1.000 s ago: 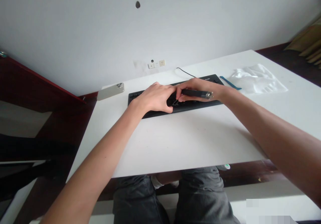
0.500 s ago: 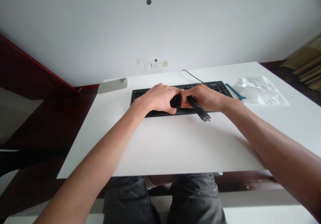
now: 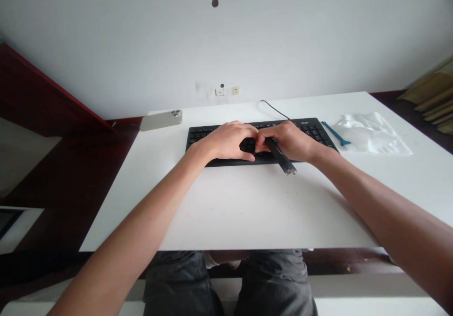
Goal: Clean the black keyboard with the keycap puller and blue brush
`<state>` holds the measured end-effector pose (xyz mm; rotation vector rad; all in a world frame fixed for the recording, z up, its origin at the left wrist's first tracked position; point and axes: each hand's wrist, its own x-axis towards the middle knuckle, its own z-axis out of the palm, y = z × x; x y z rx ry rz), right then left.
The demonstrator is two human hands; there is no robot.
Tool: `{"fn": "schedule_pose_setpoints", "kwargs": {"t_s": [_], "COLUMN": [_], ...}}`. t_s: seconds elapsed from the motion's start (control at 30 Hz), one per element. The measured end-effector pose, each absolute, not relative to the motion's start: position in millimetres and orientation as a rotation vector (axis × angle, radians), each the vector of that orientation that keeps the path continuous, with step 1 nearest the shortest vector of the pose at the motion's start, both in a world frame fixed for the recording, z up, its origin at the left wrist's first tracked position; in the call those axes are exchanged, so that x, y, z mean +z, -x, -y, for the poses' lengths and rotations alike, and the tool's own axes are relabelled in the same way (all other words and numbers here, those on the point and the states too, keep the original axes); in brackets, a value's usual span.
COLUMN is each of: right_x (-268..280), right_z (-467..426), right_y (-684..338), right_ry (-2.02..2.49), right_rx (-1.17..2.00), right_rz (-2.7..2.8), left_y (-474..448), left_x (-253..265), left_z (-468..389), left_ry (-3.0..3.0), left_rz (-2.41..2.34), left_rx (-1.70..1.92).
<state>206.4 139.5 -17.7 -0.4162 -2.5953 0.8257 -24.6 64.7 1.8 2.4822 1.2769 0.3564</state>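
A person's right hand (image 3: 290,140) closes around a slim black tool (image 3: 281,157) above a black keyboard (image 3: 247,145) lying on a white table (image 3: 233,207), the tool's end angled toward the near edge. The left hand (image 3: 229,141) arches over the keys, thumb spread from its fingers. A phone (image 3: 161,120) lies to the left; a blue tool (image 3: 335,133) and a crumpled clear bag (image 3: 370,136) rest to the right.
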Motion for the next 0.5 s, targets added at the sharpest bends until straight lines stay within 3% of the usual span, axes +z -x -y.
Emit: {"fn": "schedule_pose_setpoints", "kwargs": {"t_s": [0.5], "right_x": [-25.9], "right_z": [-143.1], "right_y": [-205.5], "right_ry": [0.408], "right_rx": [0.87], "right_rz": [2.505], "left_y": [8.9], "left_x": [-18.7], "left_z": [-33.7], "left_ry": [-2.344], "left_rz": [-1.558], "left_rx": [0.536]}}
